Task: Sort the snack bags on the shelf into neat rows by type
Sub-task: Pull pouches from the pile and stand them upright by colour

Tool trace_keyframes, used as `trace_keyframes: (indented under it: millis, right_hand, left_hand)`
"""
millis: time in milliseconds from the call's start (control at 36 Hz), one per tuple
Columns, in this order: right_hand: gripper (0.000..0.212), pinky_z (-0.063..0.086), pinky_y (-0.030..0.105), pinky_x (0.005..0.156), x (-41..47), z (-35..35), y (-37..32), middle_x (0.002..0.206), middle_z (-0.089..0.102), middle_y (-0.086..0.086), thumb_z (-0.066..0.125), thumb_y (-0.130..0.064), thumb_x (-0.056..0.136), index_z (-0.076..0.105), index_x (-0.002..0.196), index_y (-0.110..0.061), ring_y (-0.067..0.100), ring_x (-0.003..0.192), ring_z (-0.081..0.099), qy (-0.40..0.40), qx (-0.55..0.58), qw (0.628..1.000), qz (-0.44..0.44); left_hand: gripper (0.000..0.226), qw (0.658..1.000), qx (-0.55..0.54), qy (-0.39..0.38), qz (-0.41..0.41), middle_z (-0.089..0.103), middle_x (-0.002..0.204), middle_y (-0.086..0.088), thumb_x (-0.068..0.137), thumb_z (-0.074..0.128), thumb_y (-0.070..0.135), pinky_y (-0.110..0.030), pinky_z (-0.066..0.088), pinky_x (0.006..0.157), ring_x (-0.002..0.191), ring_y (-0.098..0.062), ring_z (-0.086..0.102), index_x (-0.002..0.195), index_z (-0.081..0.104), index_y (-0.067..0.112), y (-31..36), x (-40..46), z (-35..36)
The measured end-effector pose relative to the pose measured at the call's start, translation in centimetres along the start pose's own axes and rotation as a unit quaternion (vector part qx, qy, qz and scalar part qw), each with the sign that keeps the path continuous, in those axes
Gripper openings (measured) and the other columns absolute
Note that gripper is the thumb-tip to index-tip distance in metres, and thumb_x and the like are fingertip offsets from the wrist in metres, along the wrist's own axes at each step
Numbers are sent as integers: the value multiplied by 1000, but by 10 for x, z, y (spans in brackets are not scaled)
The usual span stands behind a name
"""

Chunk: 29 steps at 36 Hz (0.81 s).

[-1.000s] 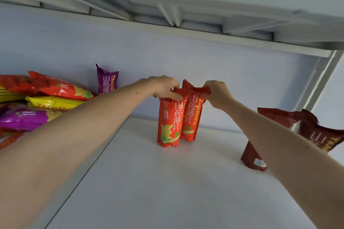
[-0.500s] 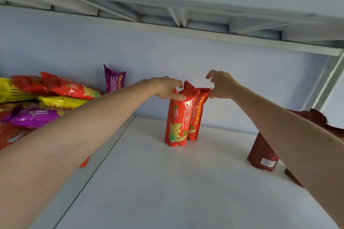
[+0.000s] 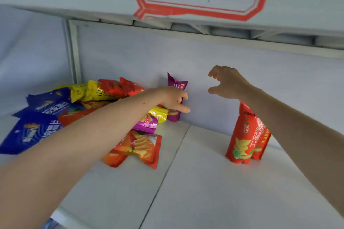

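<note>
On the white shelf board [image 3: 214, 191], an orange crinkled foil chip bag [image 3: 135, 149] lies flat nearest; two red upright foil snack bags [image 3: 243, 135] stand right, touching. Left hand [image 3: 172, 98] reaches over the mixed bag pile [image 3: 55, 109], fingers loosely curled just in front of the upright purple bag [image 3: 176, 84], contact unclear. Right hand [image 3: 227, 82] hovers above the red pair, fingers apart, empty.

Two bare forearms with no sleeves in view, left hand [image 3: 174, 98] and right hand [image 3: 226, 82] both bare, no gloves, rings or watch visible, a small dark mole on the left forearm [image 3: 104, 126]
</note>
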State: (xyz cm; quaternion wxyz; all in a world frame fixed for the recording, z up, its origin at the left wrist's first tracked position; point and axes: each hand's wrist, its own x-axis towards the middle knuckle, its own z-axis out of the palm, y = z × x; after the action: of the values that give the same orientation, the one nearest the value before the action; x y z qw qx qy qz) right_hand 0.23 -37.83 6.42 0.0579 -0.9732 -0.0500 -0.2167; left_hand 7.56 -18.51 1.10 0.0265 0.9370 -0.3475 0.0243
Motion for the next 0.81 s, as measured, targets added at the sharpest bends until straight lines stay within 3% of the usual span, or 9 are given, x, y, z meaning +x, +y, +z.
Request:
trace_keyframes:
  millis: [222, 361, 444, 500, 583, 639, 722, 806]
  right_hand:
    - [55, 52, 42, 89, 53, 60, -96, 126, 56, 9, 73, -22, 78, 52, 128, -14, 27, 114, 53, -38, 31, 999, -23]
    - [62, 46, 34, 94, 75, 98, -141, 130, 56, 9, 76, -26, 76, 52, 131, -12, 27, 120, 53, -67, 27, 996, -44]
    - [67, 46, 35, 95, 81, 121, -166, 129, 58, 8, 81, -31, 73, 52, 130, -12, 27, 118, 55, -102, 25, 992, -75]
    - [68, 48, 38, 94, 83, 137, -180, 129, 58, 5, 82, -35, 73, 51, 131, -15, 25, 116, 56, -134, 27, 987, -90]
    - [57, 50, 33, 86, 87, 156, -197, 122, 62, 1, 78, -40, 77, 54, 125, -19, 19, 105, 58, -152, 48, 982, -101]
    - [45, 52, 33, 82, 91, 165, -206, 113, 66, 0, 73, -41, 81, 58, 117, -19, 18, 99, 61, -132, 53, 985, -93]
    - [32, 55, 40, 81, 96, 173, -216, 104, 68, -2, 71, -44, 82, 59, 103, -24, 21, 97, 63, -86, 29, 994, -57]
    - [30, 54, 37, 77, 99, 182, -224, 104, 66, -3, 74, -45, 79, 59, 97, -26, 22, 96, 62, -65, 14, 997, -49]
  left_hand:
    - [61, 997, 58, 4, -44, 55, 137, -3, 89, 53, 61, -39, 44, 98, 122, -25, 52, 134, 50, 19, -131, -54, -15]
    - [64, 996, 32, 37, -81, 57, 133, 2, 84, 58, 64, -38, 47, 95, 118, -21, 55, 133, 52, 23, -201, -70, -16]
    - [64, 997, 14, 30, -66, 59, 130, 3, 81, 65, 60, -31, 47, 88, 110, -17, 57, 131, 54, 22, -232, -75, -14]
    - [69, 999, -7, -14, -47, 60, 127, 4, 77, 70, 60, -25, 46, 79, 100, -11, 57, 131, 54, 20, -245, -78, -11]
    - [69, 995, -41, -91, -24, 64, 121, 5, 72, 76, 57, -8, 41, 63, 84, -3, 59, 126, 57, 19, -253, -81, -2]
    - [68, 993, -34, -115, -7, 64, 118, 9, 69, 80, 55, -5, 39, 59, 88, -6, 62, 123, 59, 21, -258, -82, 4]
    - [67, 989, -35, -140, 27, 61, 115, 9, 64, 85, 49, -14, 43, 67, 100, -13, 62, 121, 57, 25, -263, -83, 15]
    - [76, 988, -24, -143, 58, 58, 113, 8, 57, 91, 43, -25, 46, 75, 100, -14, 56, 122, 53, 27, -267, -83, 27]
